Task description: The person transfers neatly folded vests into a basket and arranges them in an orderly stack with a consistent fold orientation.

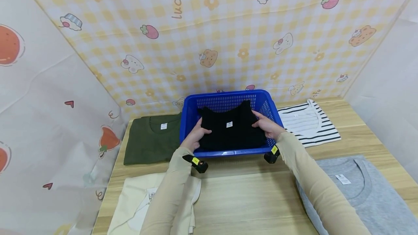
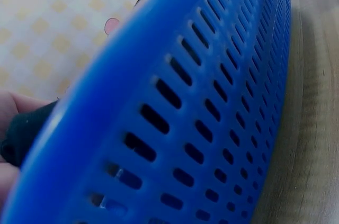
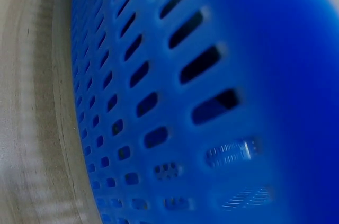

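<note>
A folded black shirt [image 1: 233, 133] with a white neck label lies within the blue plastic basket [image 1: 225, 152], in the middle of the head view. My left hand [image 1: 197, 134] grips the shirt's left edge, thumb on top. On the opposite edge my right hand [image 1: 266, 124] pinches the cloth the same way. Both wrists pass over the basket's front rim. In the left wrist view the basket's slotted wall [image 2: 212, 91] fills most of the frame, with part of my left hand [image 2: 13, 110] and dark cloth at the left edge. The right wrist view shows mostly the basket wall [image 3: 159, 97].
A folded dark green shirt [image 1: 147, 144] lies left of the basket, a striped shirt [image 1: 303, 122] to its right. Nearer are a cream garment [image 1: 137, 191] at left and a grey shirt [image 1: 378, 195] at right. Behind the wooden table [image 1: 245, 202] hangs a patterned cloth [image 1: 228, 28].
</note>
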A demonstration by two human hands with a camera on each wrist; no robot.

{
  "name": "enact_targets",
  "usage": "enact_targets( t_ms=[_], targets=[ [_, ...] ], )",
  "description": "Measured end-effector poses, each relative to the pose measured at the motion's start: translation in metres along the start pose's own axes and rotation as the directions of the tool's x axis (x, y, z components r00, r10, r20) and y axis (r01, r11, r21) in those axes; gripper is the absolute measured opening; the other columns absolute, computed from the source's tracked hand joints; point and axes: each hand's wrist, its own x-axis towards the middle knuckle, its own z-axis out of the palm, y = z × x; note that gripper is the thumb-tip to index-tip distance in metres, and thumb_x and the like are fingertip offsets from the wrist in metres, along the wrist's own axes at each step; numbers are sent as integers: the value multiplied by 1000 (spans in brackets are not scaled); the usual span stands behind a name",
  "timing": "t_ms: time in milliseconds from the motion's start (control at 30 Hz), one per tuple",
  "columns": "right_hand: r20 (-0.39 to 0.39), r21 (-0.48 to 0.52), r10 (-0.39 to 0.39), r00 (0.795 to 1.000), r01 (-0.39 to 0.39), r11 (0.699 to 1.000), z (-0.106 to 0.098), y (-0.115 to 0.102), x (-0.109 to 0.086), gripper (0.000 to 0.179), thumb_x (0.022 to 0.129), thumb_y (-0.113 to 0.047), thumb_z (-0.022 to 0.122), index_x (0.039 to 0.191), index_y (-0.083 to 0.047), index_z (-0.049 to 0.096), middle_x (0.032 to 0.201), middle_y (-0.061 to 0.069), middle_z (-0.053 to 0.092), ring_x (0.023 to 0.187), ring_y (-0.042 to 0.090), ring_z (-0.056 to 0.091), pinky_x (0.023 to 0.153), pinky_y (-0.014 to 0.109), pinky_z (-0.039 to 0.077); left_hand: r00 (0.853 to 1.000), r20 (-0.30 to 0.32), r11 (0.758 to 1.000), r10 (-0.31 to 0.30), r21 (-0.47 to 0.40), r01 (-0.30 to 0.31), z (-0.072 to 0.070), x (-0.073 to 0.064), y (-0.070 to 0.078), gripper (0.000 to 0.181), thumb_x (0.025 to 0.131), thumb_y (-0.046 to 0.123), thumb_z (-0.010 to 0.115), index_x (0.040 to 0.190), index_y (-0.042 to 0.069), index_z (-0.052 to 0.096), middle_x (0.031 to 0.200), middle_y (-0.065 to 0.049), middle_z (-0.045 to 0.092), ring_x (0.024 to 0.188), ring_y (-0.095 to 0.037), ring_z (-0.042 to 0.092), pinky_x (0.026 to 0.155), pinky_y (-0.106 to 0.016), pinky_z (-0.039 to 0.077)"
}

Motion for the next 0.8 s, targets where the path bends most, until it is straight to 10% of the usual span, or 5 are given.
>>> enact_targets(
  t_ms=[133,267,400,500,800],
  targets=[
    [-1,-15,5,1000,-5,1000,0,0,0,73,88,2,37,147,-22,3,150,15,-12,81,27,47,50,18,36,1000,3,1000,-1,8,1,0,1,-1,80,84,-3,52,147,25,10,152,-5,6,136,-28,10,108,-48,19],
    [18,19,9,1000,-9,1000,1,1,1,73,88,4,36,147,-21,1,150,13,-17,131,32,11,82,25,40,1000,7,1000,-11,23,11,-1,2,-2,81,85,-2,52,147,25,7,153,-4,1,137,-27,2,109,-48,14],
    [9,-28,22,1000,-22,999,0,2,1,73,89,2,37,147,-23,2,150,15,-15,88,28,49,54,20,39,1000,4,999,-26,45,26,-1,2,-2,81,85,0,52,147,24,6,153,-4,-1,138,-27,-2,109,-50,8],
    [2,-67,36,999,-36,997,-2,1,1,71,90,-1,38,147,-26,3,150,16,-13,45,14,24,36,20,24,999,2,998,-34,58,34,-1,2,-2,81,85,1,52,147,24,6,153,-4,-2,138,-26,-5,109,-52,5],
    [3,-117,44,999,-43,992,-2,2,0,71,90,-4,39,147,-27,4,150,18,-11,37,5,22,33,19,24,998,-6,996,-65,61,65,-2,0,-2,80,85,3,53,147,25,7,153,-4,-3,138,-26,-6,108,-53,5]
  ],
)
